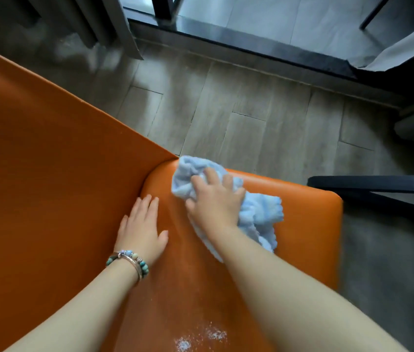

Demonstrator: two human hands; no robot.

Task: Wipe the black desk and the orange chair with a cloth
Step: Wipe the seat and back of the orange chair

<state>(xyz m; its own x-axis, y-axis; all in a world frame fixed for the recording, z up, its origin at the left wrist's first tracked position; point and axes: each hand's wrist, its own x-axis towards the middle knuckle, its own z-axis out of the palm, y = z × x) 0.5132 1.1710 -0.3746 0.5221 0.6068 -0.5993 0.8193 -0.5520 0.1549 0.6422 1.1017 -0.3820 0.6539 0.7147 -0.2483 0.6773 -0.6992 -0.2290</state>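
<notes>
Seen from above, two bare forearms reach forward over the seat of the orange chair (302, 224). Nearest the viewer, a scatter of white specks (201, 337) lies on the seat between the arms. Further on, the left wrist wears beaded bracelets (129, 262). The left hand (141, 224) lies flat with straight fingers, pressed where the seat meets the tall backrest (35, 174) on the left. It holds nothing.

Just beside it, the right hand (213, 199) bunches a pale blue cloth (262, 214) under curled fingers and thumb and presses it onto the seat. The cloth sits at the seat's far corner, close to the backrest. Its long axis runs diagonally, from that far corner back toward the viewer and to the right, and a loose tail trails beside the right wrist.

The backrest stands at the left, so the chair faces right, toward a black surface (378, 184) at the right edge, probably the black desk.

The step in hand appears to be wiping the chair seat. The far corner is being covered, and the specks near the viewer are not yet cleared. The next move likely calls for drawing the cloth back along the seat with firm, even pressure while the left hand steadies the chair.

Beyond the chair lie a grey plank floor (251, 110), a dark window track (226, 31) and a hanging curtain (114, 26).
</notes>
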